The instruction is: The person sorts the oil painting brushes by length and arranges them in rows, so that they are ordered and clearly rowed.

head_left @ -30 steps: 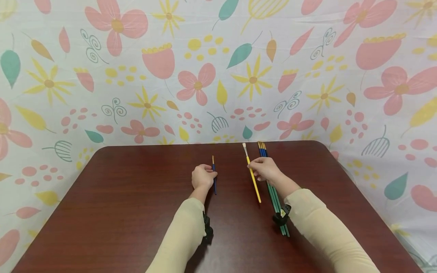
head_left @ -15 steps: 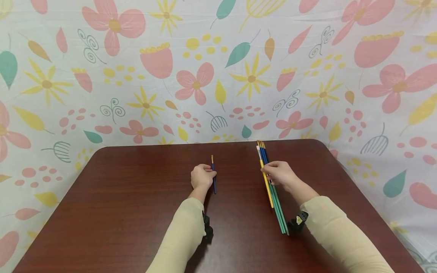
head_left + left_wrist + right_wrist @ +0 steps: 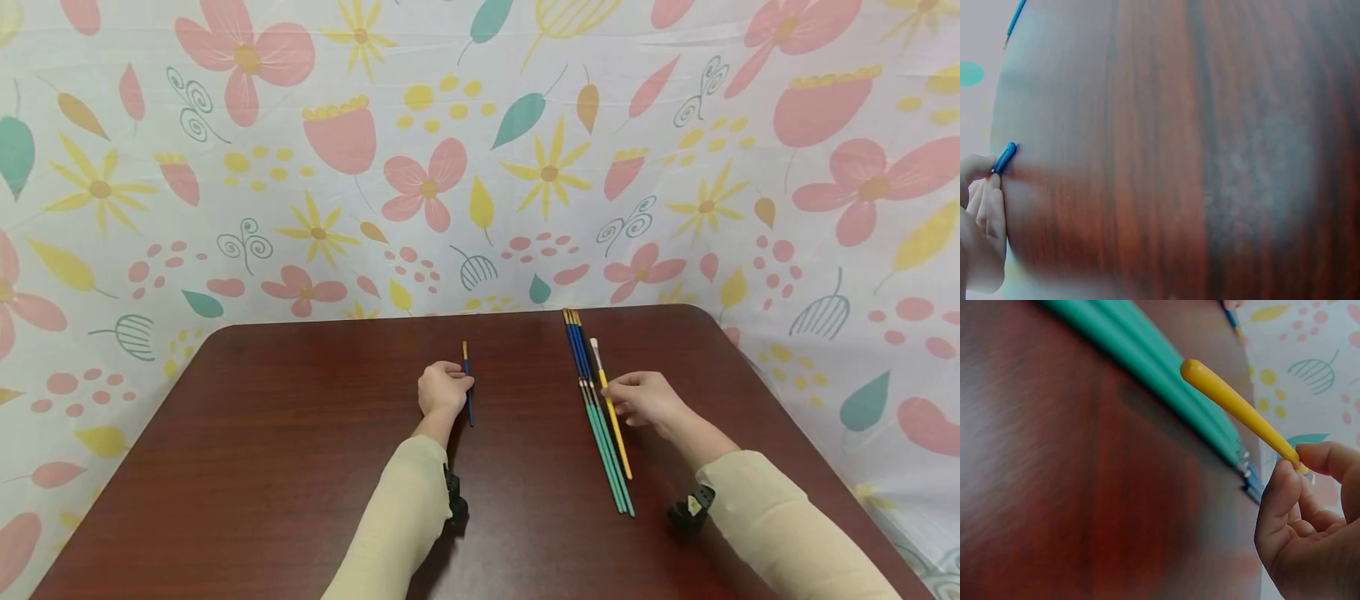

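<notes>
My left hand point(image 3: 441, 390) pinches a short blue paintbrush point(image 3: 470, 412) near the table's middle, bristles pointing away. The end of that blue brush also pokes out past the fingertips in the left wrist view. Between thumb and fingers of my right hand point(image 3: 647, 400) is a yellow paintbrush point(image 3: 618, 438) with pale bristles. In the right wrist view its yellow handle point(image 3: 1235, 411) stands out over the green handles. Several green-handled paintbrushes point(image 3: 603, 442) lie side by side just left of it. Beyond them, in line, lie several blue-handled paintbrushes point(image 3: 576, 340) with golden tips.
A dark reddish-brown table point(image 3: 300, 467) with rounded far corners carries everything. Right behind its far edge hangs a white cloth point(image 3: 450, 267) printed with flowers and leaves. The blue-handled brushes reach almost to that edge.
My right hand has carried the yellow paintbrush rightward, across the green and blue brushes to their right side, and a little nearer. The left hand keeps its place on the blue paintbrush.
</notes>
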`<control>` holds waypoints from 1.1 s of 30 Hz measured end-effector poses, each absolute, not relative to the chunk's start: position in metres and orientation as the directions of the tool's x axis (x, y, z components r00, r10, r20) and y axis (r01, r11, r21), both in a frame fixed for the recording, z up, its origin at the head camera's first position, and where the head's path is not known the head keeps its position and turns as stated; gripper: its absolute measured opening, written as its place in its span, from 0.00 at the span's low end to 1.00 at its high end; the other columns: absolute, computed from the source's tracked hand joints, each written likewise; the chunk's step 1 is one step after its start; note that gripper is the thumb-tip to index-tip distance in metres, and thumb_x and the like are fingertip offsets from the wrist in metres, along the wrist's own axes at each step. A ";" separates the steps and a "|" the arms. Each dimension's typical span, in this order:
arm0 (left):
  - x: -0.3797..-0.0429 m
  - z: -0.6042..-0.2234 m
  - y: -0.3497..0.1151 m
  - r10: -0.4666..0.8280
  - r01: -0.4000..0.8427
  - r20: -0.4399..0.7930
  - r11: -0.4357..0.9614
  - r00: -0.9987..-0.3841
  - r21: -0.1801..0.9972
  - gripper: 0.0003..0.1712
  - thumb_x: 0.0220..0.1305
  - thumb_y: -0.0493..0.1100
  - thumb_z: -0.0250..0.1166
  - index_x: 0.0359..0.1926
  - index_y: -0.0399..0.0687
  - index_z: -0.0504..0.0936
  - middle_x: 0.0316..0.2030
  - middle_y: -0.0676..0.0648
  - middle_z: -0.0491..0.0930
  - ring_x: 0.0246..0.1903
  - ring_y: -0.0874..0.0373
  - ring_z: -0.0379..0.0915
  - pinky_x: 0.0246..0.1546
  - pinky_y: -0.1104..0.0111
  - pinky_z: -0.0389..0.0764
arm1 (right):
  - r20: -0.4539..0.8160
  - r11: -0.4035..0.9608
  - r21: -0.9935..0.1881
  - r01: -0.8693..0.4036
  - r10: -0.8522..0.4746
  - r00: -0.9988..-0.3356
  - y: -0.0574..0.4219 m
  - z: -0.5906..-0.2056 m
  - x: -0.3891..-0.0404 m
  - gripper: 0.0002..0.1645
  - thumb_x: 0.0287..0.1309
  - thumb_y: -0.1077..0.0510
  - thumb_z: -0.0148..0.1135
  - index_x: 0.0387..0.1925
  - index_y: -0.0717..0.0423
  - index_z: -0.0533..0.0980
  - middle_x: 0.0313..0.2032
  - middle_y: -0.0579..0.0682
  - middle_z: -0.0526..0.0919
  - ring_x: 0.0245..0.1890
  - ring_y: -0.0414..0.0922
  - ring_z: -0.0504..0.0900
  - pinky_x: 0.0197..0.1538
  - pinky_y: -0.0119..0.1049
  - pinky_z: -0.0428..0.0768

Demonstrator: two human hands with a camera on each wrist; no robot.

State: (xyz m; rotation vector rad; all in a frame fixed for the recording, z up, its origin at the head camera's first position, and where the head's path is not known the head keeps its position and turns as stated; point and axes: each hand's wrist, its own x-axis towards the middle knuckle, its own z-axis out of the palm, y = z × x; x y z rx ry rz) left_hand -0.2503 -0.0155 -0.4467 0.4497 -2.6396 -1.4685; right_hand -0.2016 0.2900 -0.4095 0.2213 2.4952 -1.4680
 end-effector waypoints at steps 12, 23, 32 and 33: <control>-0.252 -0.445 -0.012 -0.328 -0.238 -0.072 0.502 -0.942 0.832 0.10 0.54 0.43 0.69 0.39 0.50 0.84 0.33 0.52 0.86 0.34 0.55 0.81 0.34 0.62 0.79 | -0.299 0.557 -0.797 0.235 -0.026 -0.954 0.300 -0.426 -0.181 0.21 0.61 0.53 0.60 0.47 0.67 0.78 0.36 0.53 0.85 0.30 0.42 0.81 0.31 0.38 0.81; -0.252 -0.445 -0.010 -0.360 -0.260 -0.080 0.485 -0.929 0.835 0.09 0.53 0.42 0.69 0.38 0.50 0.84 0.31 0.51 0.86 0.32 0.54 0.81 0.33 0.61 0.79 | -0.300 0.603 -0.769 0.213 -0.046 -0.953 0.297 -0.425 -0.174 0.17 0.56 0.56 0.64 0.41 0.67 0.81 0.33 0.53 0.84 0.26 0.43 0.81 0.29 0.39 0.81; -0.255 -0.441 -0.008 -0.377 -0.269 -0.097 0.435 -0.921 0.859 0.08 0.52 0.40 0.70 0.36 0.46 0.85 0.32 0.46 0.86 0.36 0.50 0.80 0.37 0.60 0.81 | -0.309 0.639 -0.736 0.226 -0.020 -0.951 0.292 -0.422 -0.172 0.13 0.55 0.57 0.65 0.35 0.65 0.82 0.29 0.53 0.84 0.24 0.42 0.81 0.26 0.38 0.81; -0.256 -0.441 -0.008 -0.379 -0.269 -0.098 0.429 -0.920 0.863 0.08 0.52 0.40 0.70 0.35 0.46 0.85 0.32 0.46 0.86 0.36 0.49 0.79 0.38 0.60 0.81 | -0.309 0.643 -0.732 0.226 -0.018 -0.951 0.292 -0.422 -0.171 0.13 0.55 0.57 0.65 0.35 0.65 0.82 0.29 0.53 0.84 0.24 0.42 0.81 0.26 0.38 0.81</control>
